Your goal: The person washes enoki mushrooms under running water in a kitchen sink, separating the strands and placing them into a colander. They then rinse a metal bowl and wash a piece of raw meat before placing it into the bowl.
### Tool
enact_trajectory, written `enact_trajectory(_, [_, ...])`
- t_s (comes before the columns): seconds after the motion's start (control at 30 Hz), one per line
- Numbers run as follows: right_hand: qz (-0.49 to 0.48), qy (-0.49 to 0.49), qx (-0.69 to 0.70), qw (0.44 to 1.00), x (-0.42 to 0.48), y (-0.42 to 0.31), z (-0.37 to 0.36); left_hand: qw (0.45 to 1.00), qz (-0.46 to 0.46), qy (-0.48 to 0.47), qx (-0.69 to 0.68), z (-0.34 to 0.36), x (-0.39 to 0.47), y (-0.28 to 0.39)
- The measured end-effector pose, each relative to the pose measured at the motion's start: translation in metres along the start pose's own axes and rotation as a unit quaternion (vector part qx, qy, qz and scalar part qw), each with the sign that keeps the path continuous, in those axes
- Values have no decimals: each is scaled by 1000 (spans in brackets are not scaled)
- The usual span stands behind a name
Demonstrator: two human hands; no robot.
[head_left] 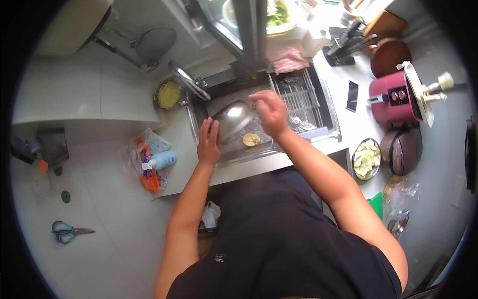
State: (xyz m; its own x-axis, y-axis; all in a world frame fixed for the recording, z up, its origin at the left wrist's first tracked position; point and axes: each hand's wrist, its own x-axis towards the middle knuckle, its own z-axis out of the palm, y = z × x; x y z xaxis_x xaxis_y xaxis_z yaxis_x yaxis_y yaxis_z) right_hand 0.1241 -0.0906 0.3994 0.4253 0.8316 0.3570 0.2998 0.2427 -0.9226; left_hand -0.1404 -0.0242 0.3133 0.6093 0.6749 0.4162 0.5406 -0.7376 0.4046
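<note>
A shiny metal bowl (234, 116), tilted on its side, is over the sink basin (220, 99). My left hand (208, 142) grips the bowl's near left edge. At the bowl's upper right, my right hand (269, 113) is raised with bent fingers; blur hides whether it touches the rim. A round tan object (251, 139) lies on the sink floor below the bowl. The chrome faucet (190, 81) stands at the basin's upper left. A metal dish rack (300, 99) spans the right part of the sink.
Left of the sink are a bowl of yellow shreds (168, 95) and a light blue pump bottle (164, 160). To the right lie a phone (351, 96), a bowl of pale cut vegetables (367, 159), a knife block (339, 56) and a pink appliance (392, 98). An open window frame (255, 33) juts over the sink.
</note>
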Motion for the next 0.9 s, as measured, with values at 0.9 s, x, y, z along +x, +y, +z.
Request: enact_trajectory(0.9, [488,121,270,821,183,72,-72,966,-256,14,2,1,1,64])
